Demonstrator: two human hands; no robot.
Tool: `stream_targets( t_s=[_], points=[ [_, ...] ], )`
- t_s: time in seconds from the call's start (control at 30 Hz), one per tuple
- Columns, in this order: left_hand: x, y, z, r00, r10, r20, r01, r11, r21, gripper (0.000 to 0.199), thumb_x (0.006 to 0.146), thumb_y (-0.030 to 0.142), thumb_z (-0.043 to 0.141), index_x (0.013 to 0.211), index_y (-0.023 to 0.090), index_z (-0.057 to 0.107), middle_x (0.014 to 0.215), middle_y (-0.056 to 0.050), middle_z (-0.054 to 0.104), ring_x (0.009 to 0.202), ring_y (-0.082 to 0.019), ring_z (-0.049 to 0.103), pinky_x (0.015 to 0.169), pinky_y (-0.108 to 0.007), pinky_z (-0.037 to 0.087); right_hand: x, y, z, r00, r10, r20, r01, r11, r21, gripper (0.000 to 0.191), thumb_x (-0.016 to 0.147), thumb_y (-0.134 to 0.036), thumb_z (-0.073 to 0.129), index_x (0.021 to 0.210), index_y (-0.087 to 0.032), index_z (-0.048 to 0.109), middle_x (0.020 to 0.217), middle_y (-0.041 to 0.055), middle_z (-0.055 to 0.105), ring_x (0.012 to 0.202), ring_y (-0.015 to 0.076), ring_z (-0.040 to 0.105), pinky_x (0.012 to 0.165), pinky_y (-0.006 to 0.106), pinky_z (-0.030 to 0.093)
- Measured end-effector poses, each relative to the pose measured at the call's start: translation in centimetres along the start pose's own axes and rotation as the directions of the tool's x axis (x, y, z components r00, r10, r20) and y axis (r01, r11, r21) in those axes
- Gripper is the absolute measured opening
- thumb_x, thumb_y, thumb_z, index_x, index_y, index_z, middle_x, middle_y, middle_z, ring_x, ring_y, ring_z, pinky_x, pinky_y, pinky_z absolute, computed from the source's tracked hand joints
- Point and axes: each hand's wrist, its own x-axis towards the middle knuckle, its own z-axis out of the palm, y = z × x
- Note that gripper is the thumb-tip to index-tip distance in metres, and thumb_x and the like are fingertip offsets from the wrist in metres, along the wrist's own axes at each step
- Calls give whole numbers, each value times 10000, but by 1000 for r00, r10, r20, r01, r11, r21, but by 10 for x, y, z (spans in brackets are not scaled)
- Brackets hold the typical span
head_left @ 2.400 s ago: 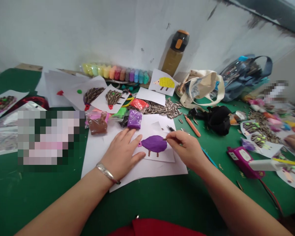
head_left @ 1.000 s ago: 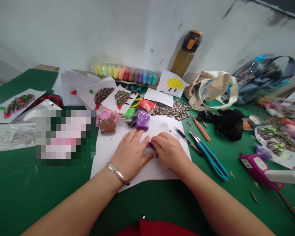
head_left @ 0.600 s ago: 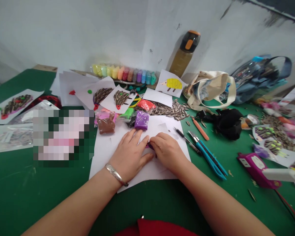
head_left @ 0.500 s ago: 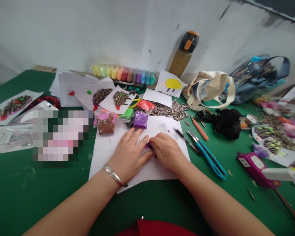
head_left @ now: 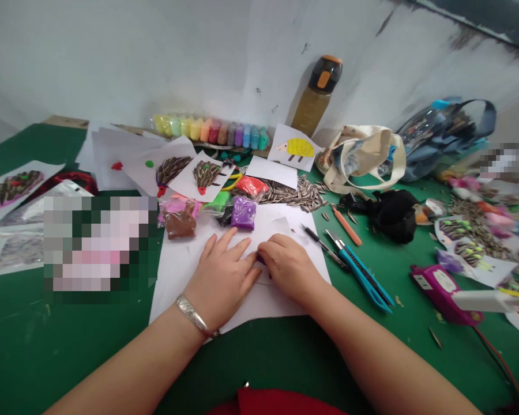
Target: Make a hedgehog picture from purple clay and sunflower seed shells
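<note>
My left hand, a silver bangle at its wrist, lies spread on the white paper. Its fingers are apart and hold nothing. My right hand has its thumb and fingers pinched together low over the paper, close to the left fingertips. A small dark, purplish bit shows at the pinch, but the fingers mostly hide it. Just beyond the left fingers sit wrapped packs of purple clay and brown clay. Behind them are a red clay pack and a heap of sunflower seeds.
Right of the paper lie a pen, a blue utility knife and an orange stick-like tool. Seed-covered hedgehog pictures, a row of colored clay packs, a bottle and a cloth bag stand behind.
The view has swung slightly to the right, so things sit further left. My left fingers have spread a little and drawn back from the pinch. The right hand keeps its pinch.
</note>
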Motion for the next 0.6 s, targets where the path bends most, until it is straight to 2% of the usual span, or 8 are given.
stream_targets(
  t_s=[0.23,0.3,0.37,0.4,0.47,0.53,0.6],
  points=[
    [1,2,-4,1000,-3,8,3,1000,-1,246,926,300,519,1061,215,706,1283,-85,632,1325,-393,400,1044,-660,301,0,-2,1,1000,-11,-25,11,999,36,267,932,-141,444,778,-164,661,779,68,596,757,176,533,716,276,414],
    [0,2,-4,1000,-13,20,13,1000,-9,264,922,309,525,1095,210,697,1286,-91,629,1321,-398,402,1038,-665,305,0,2,-4,996,-27,-80,31,998,48,240,928,-163,469,829,-172,688,802,74,624,790,188,550,743,294,426],
    [0,2,-4,999,-28,26,29,999,-23,275,915,309,533,1120,212,688,1278,-94,632,1308,-392,416,1034,-657,318,-1,13,-12,980,-12,-199,24,998,57,215,924,-187,490,929,-188,705,864,82,653,850,206,564,787,320,436],
    [-1,1,-3,999,-35,27,36,999,-32,274,913,305,533,1122,215,686,1273,-95,634,1301,-385,426,1033,-650,325,-2,20,-17,964,18,-265,-2,998,62,222,922,-190,491,976,-195,707,896,85,661,875,212,569,801,330,441],
    [-1,1,-3,999,-42,30,43,998,-43,269,915,297,524,1112,214,687,1269,-96,634,1290,-372,440,1032,-639,336,-4,36,-25,926,132,-354,-113,991,74,238,918,-176,486,938,-206,721,900,82,668,881,215,577,800,341,447],
    [-1,0,-3,998,-46,39,47,998,-44,279,919,297,511,1118,201,681,1269,-99,634,1281,-368,450,1031,-638,339,-5,52,-28,913,193,-359,-189,981,47,240,903,-163,495,897,-207,730,880,75,675,888,223,578,825,362,442],
    [-1,-1,-2,998,-48,47,50,998,-42,303,924,300,497,1149,186,665,1275,-102,630,1282,-367,448,1032,-640,339,-4,63,-27,920,210,-332,-221,975,4,234,886,-149,509,890,-200,737,875,76,678,896,230,569,844,378,429]
  ],
)
